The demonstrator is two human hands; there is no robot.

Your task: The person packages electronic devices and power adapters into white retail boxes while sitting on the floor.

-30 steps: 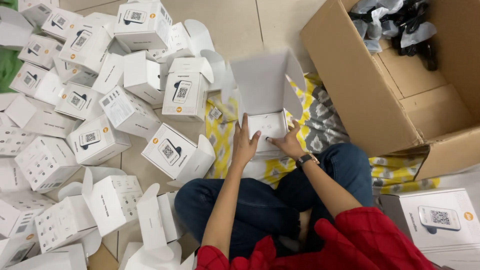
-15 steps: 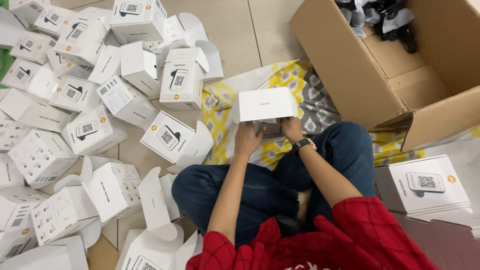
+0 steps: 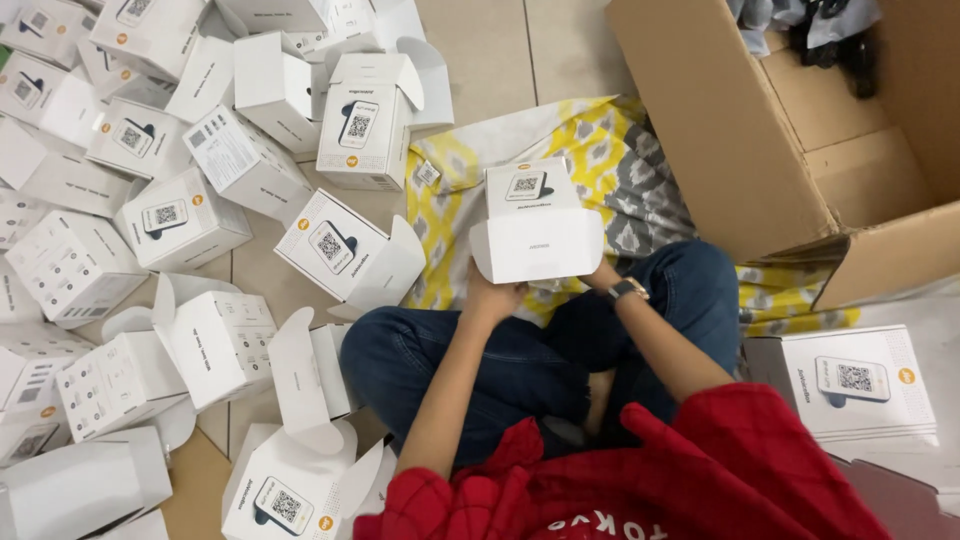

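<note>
The white box (image 3: 535,222) is now closed up, its lid flap folded down where it stood open a second ago, and it is lifted higher between the left hand (image 3: 492,296) and right hand (image 3: 603,276).

The person wears a red top (image 3: 700,480) with thin dark web-like lines across the fabric and some white printing near the lower edge of the view. The arms are bare from above the elbow down. Dark blue jeans (image 3: 520,360) cover the legs. A dark wristwatch (image 3: 627,290) with a small rectangular face sits on the right wrist.
</note>
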